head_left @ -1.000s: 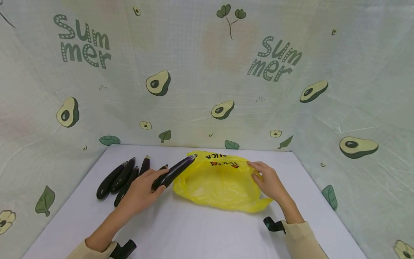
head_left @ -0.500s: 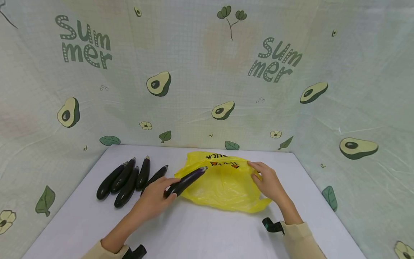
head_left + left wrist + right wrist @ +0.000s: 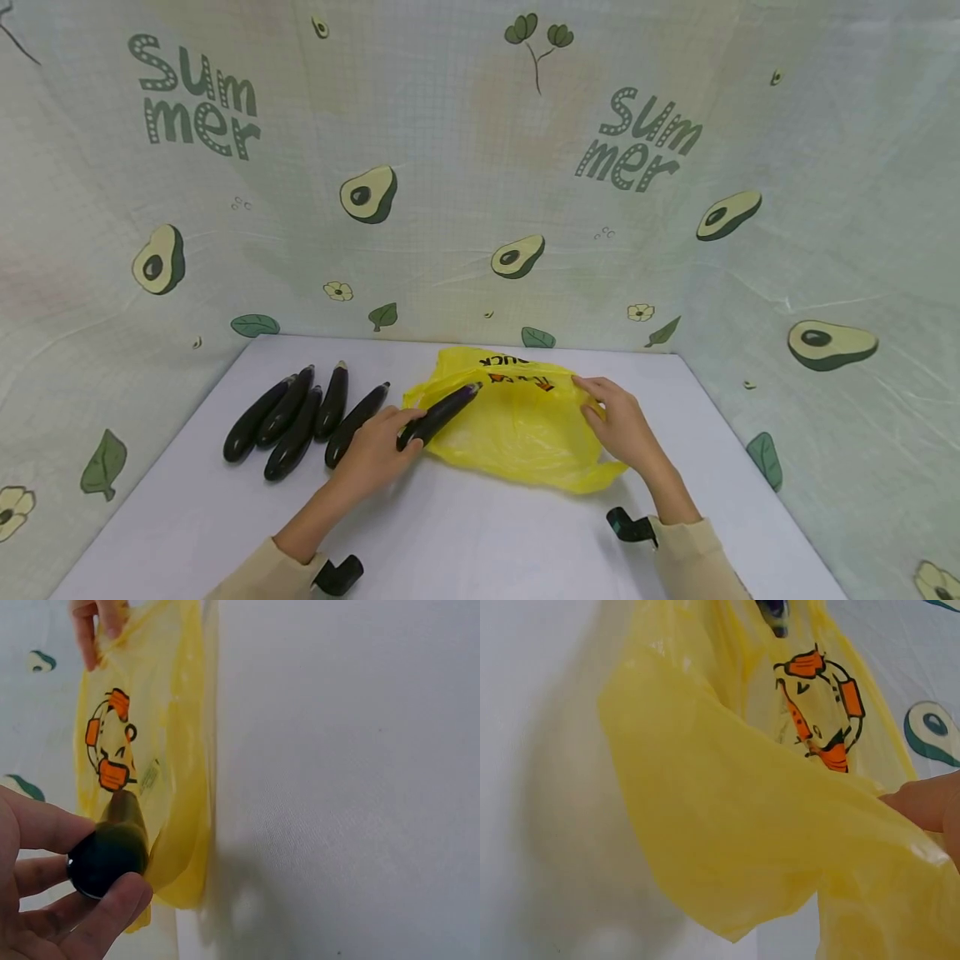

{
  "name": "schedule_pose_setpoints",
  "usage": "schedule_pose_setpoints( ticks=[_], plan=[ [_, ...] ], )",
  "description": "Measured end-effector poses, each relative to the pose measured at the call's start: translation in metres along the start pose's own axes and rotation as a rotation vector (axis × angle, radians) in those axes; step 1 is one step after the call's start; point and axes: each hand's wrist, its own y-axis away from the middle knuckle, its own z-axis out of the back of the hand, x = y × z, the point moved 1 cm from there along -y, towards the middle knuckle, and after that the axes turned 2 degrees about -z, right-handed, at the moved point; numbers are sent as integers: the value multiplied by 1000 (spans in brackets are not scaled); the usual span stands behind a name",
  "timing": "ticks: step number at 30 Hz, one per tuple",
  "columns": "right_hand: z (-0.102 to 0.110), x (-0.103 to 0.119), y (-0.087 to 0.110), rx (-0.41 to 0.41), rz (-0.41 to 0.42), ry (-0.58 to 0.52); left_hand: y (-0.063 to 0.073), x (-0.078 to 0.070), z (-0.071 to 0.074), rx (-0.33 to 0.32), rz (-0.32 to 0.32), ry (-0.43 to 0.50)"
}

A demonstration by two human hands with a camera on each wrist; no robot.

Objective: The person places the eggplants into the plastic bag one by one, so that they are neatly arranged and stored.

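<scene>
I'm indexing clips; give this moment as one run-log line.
left hand: grips eggplant at yellow bag; right hand: holds yellow bag; five eggplants: on table

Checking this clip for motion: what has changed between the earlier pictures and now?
The left hand carried its eggplant rightward and slightly nearer the person, further across the yellow plastic bag; nothing was let go. The right hand and the other five eggplants stayed put.
</scene>
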Motion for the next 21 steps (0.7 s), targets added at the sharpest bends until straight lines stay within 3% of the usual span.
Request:
schedule_pose_setpoints(
  ticks=[9, 21],
  plan=[
    [-3, 2, 1, -2, 10, -2, -10, -5, -7, -31, 13, -44],
    [-8, 1, 1, 1, 41, -25, -23, -13, -14, -18, 26, -43]
  ],
)
